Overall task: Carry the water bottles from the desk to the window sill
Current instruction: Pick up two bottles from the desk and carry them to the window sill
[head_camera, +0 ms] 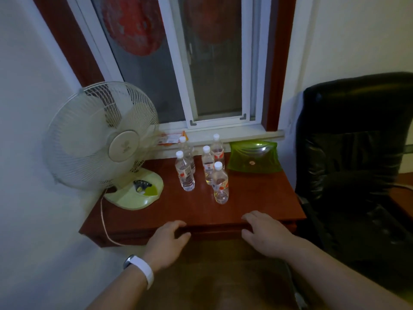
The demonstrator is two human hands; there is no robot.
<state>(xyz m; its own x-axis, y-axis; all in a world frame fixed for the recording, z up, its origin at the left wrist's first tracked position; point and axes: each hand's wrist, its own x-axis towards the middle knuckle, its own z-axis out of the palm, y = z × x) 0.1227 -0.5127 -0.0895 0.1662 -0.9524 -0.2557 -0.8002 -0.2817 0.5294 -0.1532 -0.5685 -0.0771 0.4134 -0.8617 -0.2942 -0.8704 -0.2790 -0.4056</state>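
- Dim room: red table [245, 198] under the sill [223, 136].
- Five bottles [220, 185] stand clustered mid-table, within reach, none moved yet.
- Left hand [166, 241] and right hand [266, 233]: grip wide, empty, at the table's front edge.

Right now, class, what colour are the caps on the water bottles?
White caps on all five water bottles, clearest in the head view.

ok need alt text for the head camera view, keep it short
Five water bottles stand on a red desk below a window sill, not yet moved. Both empty hands, left hand and right hand, rest at its near edge; a fan stands left.
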